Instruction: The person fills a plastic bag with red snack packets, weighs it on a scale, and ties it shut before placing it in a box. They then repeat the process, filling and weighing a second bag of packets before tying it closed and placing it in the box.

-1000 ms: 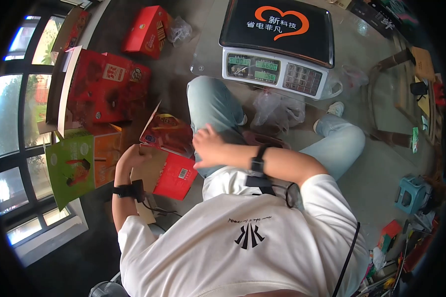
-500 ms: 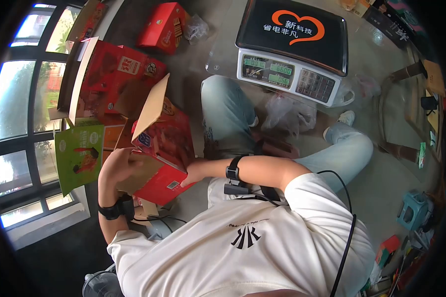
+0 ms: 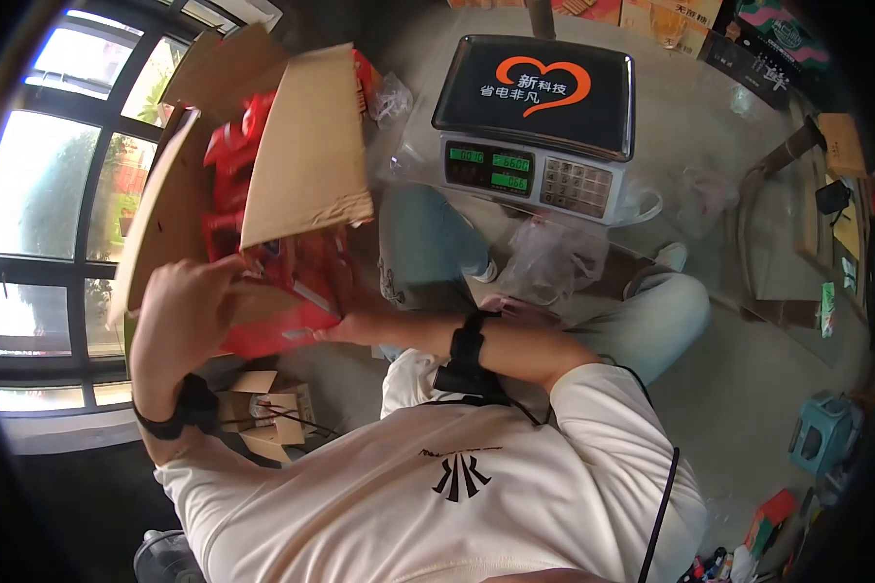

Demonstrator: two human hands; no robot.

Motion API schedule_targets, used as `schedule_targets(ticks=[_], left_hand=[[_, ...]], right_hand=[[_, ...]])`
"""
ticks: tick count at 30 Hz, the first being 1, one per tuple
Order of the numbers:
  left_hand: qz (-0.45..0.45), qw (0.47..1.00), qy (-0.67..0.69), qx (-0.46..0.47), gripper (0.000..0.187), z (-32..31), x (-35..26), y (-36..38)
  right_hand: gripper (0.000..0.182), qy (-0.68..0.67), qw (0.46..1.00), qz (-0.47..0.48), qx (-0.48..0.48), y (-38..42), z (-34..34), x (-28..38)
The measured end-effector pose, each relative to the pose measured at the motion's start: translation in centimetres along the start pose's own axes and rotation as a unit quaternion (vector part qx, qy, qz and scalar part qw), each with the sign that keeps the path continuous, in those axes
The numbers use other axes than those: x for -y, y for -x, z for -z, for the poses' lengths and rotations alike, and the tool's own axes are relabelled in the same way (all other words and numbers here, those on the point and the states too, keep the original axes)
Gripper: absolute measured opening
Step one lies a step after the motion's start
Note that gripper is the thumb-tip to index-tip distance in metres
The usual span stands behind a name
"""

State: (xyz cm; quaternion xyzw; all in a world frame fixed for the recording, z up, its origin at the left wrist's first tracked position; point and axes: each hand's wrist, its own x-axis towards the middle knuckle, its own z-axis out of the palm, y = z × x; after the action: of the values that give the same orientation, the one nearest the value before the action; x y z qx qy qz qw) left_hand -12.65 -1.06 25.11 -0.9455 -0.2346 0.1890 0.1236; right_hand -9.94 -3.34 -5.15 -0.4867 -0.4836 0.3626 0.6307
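Observation:
A red cardboard box (image 3: 280, 335) with raised brown flaps is held up at the left, slightly blurred. Red packets (image 3: 226, 228) show beside and under its flap (image 3: 311, 146); which box they lie in is hard to tell. My left hand (image 3: 190, 306) has its fingers bent over the box's near left edge. At the box's lower right corner, my right hand (image 3: 352, 325) is closed on it, the fingers partly hidden. Another large open carton (image 3: 160, 209) stands behind, by the window.
A scale (image 3: 530, 121) with lit green displays sits on the glass table ahead. Clear plastic bags (image 3: 554, 260) hang below it. Opened small cartons (image 3: 272, 413) lie on the floor at lower left. A teal object (image 3: 822, 432) and a wooden frame (image 3: 749, 233) are at the right.
Both hands have moved left and the red box has shifted up and left with them, its flap swinging wide. The view has turned, so the scale appears further left and lower.

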Motion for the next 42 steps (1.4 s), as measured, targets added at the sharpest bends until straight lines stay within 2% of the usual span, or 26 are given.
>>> schedule_targets(ticks=[2,3,4,6,7,8,10,11,12,14,16,17,18,19,20,21,22,23,25,27,30,31,32,34,39,42], left_hand=[[-0.015,0.999,0.022,-0.036,0.023,1.7,-1.6,-0.2],[-0.022,0.998,0.030,-0.058,0.022,2.3,-2.6,-0.1],[-0.025,0.997,0.032,-0.065,0.022,2.9,-3.4,-0.1],[-0.119,0.983,0.017,-0.139,0.018,4.1,-4.6,-0.3],[-0.149,0.970,0.021,-0.189,0.017,4.6,-5.4,-0.6],[-0.153,0.968,0.025,-0.198,0.017,5.4,-6.2,-0.9],[-0.245,0.943,0.033,-0.224,0.014,7.0,-7.9,-1.8],[-0.249,0.939,0.039,-0.233,0.014,7.4,-8.8,-2.4],[-0.284,0.925,0.044,-0.247,0.017,7.8,-9.6,-3.2],[-0.318,0.908,0.050,-0.269,0.019,8.2,-11.1,-4.1],[-0.418,0.843,0.111,-0.319,0.019,8.2,-12.7,-4.7],[-0.438,0.834,0.123,-0.311,0.018,8.5,-13.5,-4.9],[-0.458,0.825,0.136,-0.302,0.017,8.9,-14.4,-4.9],[-0.450,0.838,0.151,-0.270,0.015,9.5,-15.4,-4.2],[-0.477,0.816,0.170,-0.280,0.014,9.1,-16.5,-5.1],[-0.519,0.771,0.161,-0.332,0.021,8.6,-17.7,-6.0],[-0.549,0.732,0.201,-0.349,0.021,8.3,-18.9,-6.4],[-0.560,0.744,0.206,-0.300,0.016,8.5,-20.0,-6.2],[-0.600,0.679,0.235,-0.352,0.017,7.3,-23.0,-7.6],[-0.629,0.625,0.301,-0.351,0.018,6.7,-25.8,-8.0],[-0.641,0.593,0.376,-0.310,0.019,6.2,-28.4,-7.9],[-0.636,0.563,0.415,-0.326,0.017,5.5,-29.5,-8.3],[-0.634,0.560,0.424,-0.323,0.017,5.0,-30.6,-8.7],[-0.627,0.532,0.474,-0.314,0.014,4.1,-32.1,-9.2],[-0.633,0.532,0.486,-0.283,0.016,3.4,-33.5,-8.7],[-0.634,0.510,0.500,-0.298,0.016,3.5,-33.6,-9.0]], right_hand=[[0.131,0.065,0.996,0.039,-0.048,0.0,2.4,1.6],[0.129,0.073,0.991,0.086,-0.072,0.2,4.0,2.6],[0.129,0.080,0.990,0.088,-0.074,0.6,5.3,3.0],[0.130,0.211,0.961,0.138,-0.114,1.2,7.6,3.6],[0.129,0.067,0.968,0.191,-0.148,1.5,8.3,2.2],[0.129,0.077,0.967,0.193,-0.149,2.0,9.1,2.5],[0.125,0.090,0.949,0.179,-0.245,3.5,10.6,3.7],[0.111,0.138,0.936,0.177,-0.271,4.6,11.5,5.4],[0.111,0.150,0.934,0.180,-0.271,5.5,12.4,5.7],[0.084,0.115,0.928,0.160,-0.316,7.4,13.8,6.3],[0.058,0.077,0.920,0.136,-0.358,9.6,15.1,6.8],[0.046,0.058,0.916,0.120,-0.379,11.0,15.8,7.0],[0.043,0.065,0.909,0.126,-0.393,12.7,16.8,7.7],[0.041,0.074,0.901,0.135,-0.406,14.4,18.2,8.4],[0.043,0.135,0.886,0.119,-0.427,16.6,19.6,8.3],[0.045,0.194,0.869,0.098,-0.445,19.1,20.7,8.2],[0.052,0.197,0.850,0.073,-0.482,21.4,21.2,8.7],[0.059,0.200,0.830,0.048,-0.518,23.3,21.5,9.1],[0.099,0.146,0.807,0.040,-0.571,25.9,21.0,12.1],[0.096,0.175,0.788,0.026,-0.590,29.3,21.0,13.9],[0.090,0.254,0.756,-0.004,-0.603,35.3,21.3,16.3],[0.088,0.270,0.730,-0.038,-0.627,37.3,21.5,16.9],[0.086,0.285,0.704,-0.072,-0.646,38.7,21.6,17.5],[0.086,0.286,0.699,-0.103,-0.647,40.2,21.6,17.9],[0.083,0.305,0.689,-0.126,-0.646,42.5,21.7,18.3],[0.085,0.308,0.663,-0.160,-0.664,43.8,23.2,19.9]])
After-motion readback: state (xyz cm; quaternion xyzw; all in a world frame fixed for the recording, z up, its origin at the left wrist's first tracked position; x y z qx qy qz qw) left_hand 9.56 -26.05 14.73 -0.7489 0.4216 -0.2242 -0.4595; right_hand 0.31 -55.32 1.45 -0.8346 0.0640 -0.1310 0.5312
